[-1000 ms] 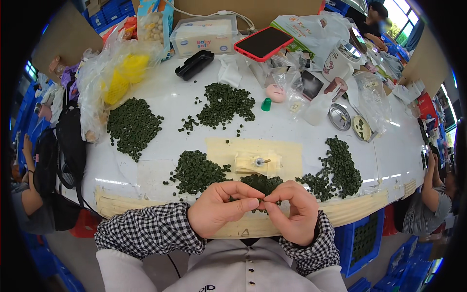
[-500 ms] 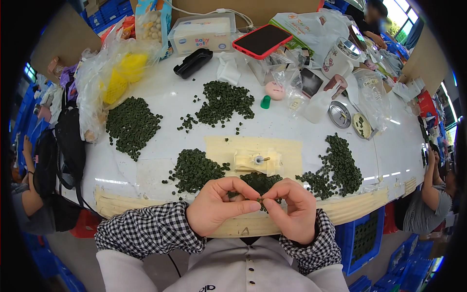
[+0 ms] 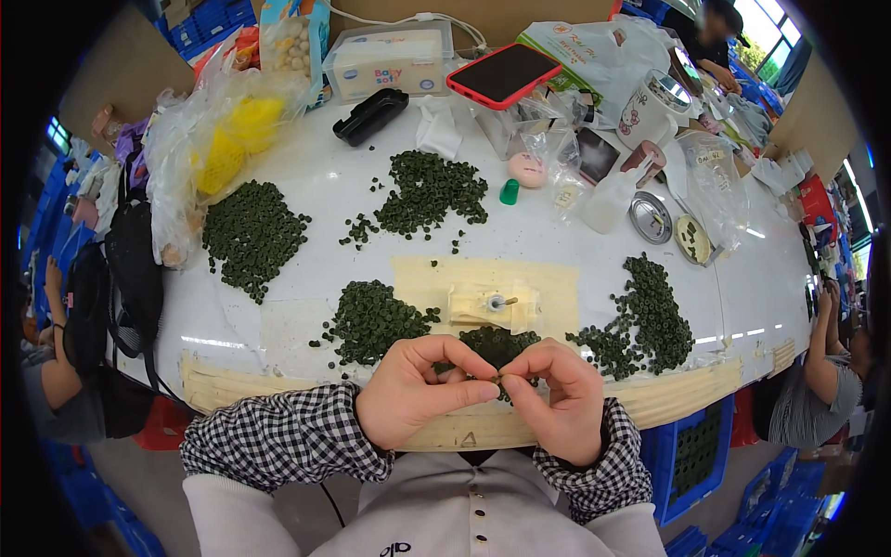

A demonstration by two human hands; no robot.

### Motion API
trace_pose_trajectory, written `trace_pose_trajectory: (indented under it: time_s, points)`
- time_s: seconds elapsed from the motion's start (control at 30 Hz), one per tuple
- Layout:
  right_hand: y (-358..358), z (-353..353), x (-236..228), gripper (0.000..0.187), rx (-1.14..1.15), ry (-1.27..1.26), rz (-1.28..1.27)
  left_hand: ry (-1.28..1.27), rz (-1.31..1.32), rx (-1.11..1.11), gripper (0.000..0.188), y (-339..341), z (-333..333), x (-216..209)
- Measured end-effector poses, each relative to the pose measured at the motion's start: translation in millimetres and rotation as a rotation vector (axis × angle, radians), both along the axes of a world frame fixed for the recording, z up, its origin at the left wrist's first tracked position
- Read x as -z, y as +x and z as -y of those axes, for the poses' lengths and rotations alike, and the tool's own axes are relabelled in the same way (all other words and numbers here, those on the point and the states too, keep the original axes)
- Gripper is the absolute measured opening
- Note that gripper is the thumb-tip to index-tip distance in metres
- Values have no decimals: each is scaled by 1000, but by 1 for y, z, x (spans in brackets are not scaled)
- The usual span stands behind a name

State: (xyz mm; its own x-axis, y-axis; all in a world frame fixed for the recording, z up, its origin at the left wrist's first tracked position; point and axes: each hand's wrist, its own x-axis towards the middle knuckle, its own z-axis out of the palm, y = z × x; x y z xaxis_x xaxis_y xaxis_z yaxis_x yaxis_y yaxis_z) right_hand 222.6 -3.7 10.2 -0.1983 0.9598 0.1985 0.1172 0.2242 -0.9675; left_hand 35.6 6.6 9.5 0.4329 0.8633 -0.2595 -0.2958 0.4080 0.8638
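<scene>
Close to the table's front edge, my left hand and my right hand meet, thumb and forefinger of each pinched together. A tiny greenish part sits between the fingertips, mostly hidden by them. Just beyond the fingers lies a heap of small dark green round parts, partly covered by my hands. Behind that heap, a small taped block carries a short metal pin. More such parts are heaped beside my left hand and off to the right of my right hand.
Two further heaps lie at the left and far middle. A black case, a red-edged phone, a green cap, a mug and round tins stand beyond. A blue crate is low at right.
My hands stay pinched together at nearly the same spot, with only a slight shift at the fingertips. The whole view has moved very little.
</scene>
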Motion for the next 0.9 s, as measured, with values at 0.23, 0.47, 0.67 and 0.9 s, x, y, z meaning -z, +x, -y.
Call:
trace_pose_trajectory:
  time_s: [0.23,0.47,0.67,0.9]
  points:
    - [1,1,4,11,-39,-73,-101,25,-32,-33,12,1,0,-1]
    - [3,2,-4,15,-136,-188,-192,46,-30,-97,13,-1,0,6]
    - [8,3,3,14,-186,-173,-226,14,-8,37,14,-2,-1,-2]
    - [10,-3,4,13,-303,-109,-247,-36,67,214,19,-6,-7,-3]
